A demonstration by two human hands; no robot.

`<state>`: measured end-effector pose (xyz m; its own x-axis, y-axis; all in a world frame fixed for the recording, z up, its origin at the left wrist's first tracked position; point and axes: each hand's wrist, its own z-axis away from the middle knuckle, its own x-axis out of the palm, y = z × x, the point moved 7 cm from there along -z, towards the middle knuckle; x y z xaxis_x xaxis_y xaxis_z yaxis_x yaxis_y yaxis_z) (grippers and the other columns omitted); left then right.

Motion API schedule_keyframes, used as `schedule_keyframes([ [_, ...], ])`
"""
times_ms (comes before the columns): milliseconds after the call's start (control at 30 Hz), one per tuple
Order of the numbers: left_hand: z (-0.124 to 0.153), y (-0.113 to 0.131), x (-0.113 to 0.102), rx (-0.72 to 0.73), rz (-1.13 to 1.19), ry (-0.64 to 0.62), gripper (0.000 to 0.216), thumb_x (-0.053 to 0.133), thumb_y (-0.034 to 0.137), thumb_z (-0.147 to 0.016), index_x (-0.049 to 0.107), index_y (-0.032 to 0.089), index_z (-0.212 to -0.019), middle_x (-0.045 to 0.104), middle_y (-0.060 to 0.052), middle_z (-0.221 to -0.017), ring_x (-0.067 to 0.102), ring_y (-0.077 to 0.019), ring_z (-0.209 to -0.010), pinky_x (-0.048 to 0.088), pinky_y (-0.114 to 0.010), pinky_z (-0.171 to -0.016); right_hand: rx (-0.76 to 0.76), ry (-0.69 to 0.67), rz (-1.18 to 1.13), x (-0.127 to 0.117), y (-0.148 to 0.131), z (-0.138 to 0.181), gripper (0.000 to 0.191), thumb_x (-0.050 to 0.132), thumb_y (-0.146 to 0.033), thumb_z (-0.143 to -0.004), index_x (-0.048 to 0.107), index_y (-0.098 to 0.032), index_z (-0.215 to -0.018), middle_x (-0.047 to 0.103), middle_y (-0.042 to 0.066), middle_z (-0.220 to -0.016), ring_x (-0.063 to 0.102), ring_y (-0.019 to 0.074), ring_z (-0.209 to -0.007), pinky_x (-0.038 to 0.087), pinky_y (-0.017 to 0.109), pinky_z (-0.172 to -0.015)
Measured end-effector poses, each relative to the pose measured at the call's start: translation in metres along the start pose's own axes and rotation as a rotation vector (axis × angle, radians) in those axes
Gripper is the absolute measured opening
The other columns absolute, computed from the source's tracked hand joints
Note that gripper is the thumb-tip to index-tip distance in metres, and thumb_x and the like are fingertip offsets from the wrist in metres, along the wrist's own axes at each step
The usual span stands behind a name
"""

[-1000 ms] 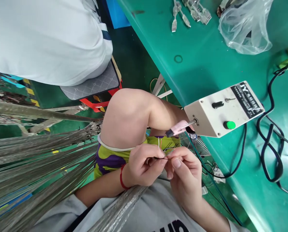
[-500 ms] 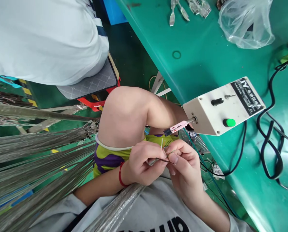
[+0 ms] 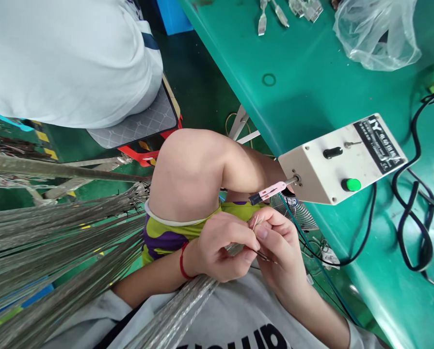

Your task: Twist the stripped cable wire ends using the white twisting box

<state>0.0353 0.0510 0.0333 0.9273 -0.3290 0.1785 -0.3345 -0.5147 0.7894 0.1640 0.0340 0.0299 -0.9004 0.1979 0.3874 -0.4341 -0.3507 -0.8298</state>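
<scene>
My left hand (image 3: 222,245), with a red cord at its wrist, is closed round thin wires at the end of a cable. A bundle of clear-jacketed, silvery cables (image 3: 198,293) runs from under that hand across my shirt. My right hand (image 3: 281,245) meets it, thumb and forefinger pinching pale thin wire ends (image 3: 256,223), one white and one greenish. Dark wires (image 3: 266,257) poke out below, between the two hands. Just above the fingers is a pink clip with a dark tip (image 3: 269,192), on the shaft of a white box (image 3: 311,167). The fingers partly hide the wires.
The box, with a knob and green button (image 3: 353,184), sits at the edge of a green table (image 3: 311,97). Black cords (image 3: 416,218), USB plugs (image 3: 264,22) and a clear bag (image 3: 377,36) lie there. Many cables (image 3: 74,252) hang at left; a seated person (image 3: 74,63) is beyond.
The white wire that stood up between my hands now leans toward my right fingertips beside the greenish one. The dark wires show more below. The view has shifted slightly.
</scene>
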Motion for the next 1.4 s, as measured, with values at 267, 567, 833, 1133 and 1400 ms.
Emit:
schedule_keyframes([
  [267, -0.004, 0.005, -0.005, 0.033, -0.109, 0.044, 0.009, 0.073, 0.022, -0.113, 0.068, 0.029, -0.117, 0.072, 0.007, -0.07, 0.06, -0.0121, -0.047, 0.053, -0.024, -0.055, -0.078, -0.003, 0.113, -0.008, -0.002, -0.006, 0.038, 0.096, -0.058, -0.102, 0.083, -0.024, -0.092, 0.059, -0.006, -0.059, 0.038, 0.0122, -0.05, 0.033, 0.026, -0.048],
  [567, 0.003, -0.002, -0.028, -0.078, -0.262, 0.231, 0.01, 0.078, 0.024, -0.118, 0.068, 0.026, -0.122, 0.074, 0.005, -0.083, 0.049, -0.0056, -0.049, 0.046, -0.016, -0.049, -0.244, 0.049, 0.173, -0.01, -0.013, -0.04, 0.048, 0.069, -0.072, -0.114, 0.072, -0.028, -0.093, 0.061, -0.003, -0.071, 0.039, 0.015, -0.053, 0.032, 0.03, -0.048],
  [833, -0.001, -0.005, -0.033, -0.116, -0.347, 0.27, 0.012, 0.082, 0.022, -0.114, 0.07, 0.025, -0.117, 0.074, 0.006, -0.083, 0.053, -0.0054, -0.051, 0.047, -0.016, -0.051, -0.29, 0.123, 0.154, -0.02, -0.012, -0.047, 0.056, 0.087, -0.082, -0.102, 0.074, -0.029, -0.091, 0.06, -0.002, -0.08, 0.04, 0.0138, -0.054, 0.034, 0.032, -0.048],
  [1133, -0.003, -0.009, -0.033, -0.134, -0.369, 0.28, 0.013, 0.082, 0.022, -0.114, 0.07, 0.024, -0.116, 0.073, 0.005, -0.082, 0.055, -0.0051, -0.052, 0.048, -0.014, -0.052, -0.433, 0.085, 0.039, -0.015, -0.007, -0.053, 0.043, 0.088, -0.067, -0.11, 0.079, -0.029, -0.091, 0.056, -0.003, -0.079, 0.035, 0.0146, -0.056, 0.032, 0.035, -0.052],
  [1400, -0.003, -0.015, -0.028, -0.15, -0.334, 0.232, 0.011, 0.078, 0.02, -0.115, 0.068, 0.024, -0.12, 0.077, 0.002, -0.09, 0.062, -0.0065, -0.056, 0.056, -0.016, -0.059, -0.449, 0.055, 0.039, -0.017, -0.005, -0.054, 0.042, 0.082, -0.066, -0.114, 0.082, -0.029, -0.093, 0.059, -0.003, -0.08, 0.035, 0.0135, -0.053, 0.033, 0.033, -0.049],
])
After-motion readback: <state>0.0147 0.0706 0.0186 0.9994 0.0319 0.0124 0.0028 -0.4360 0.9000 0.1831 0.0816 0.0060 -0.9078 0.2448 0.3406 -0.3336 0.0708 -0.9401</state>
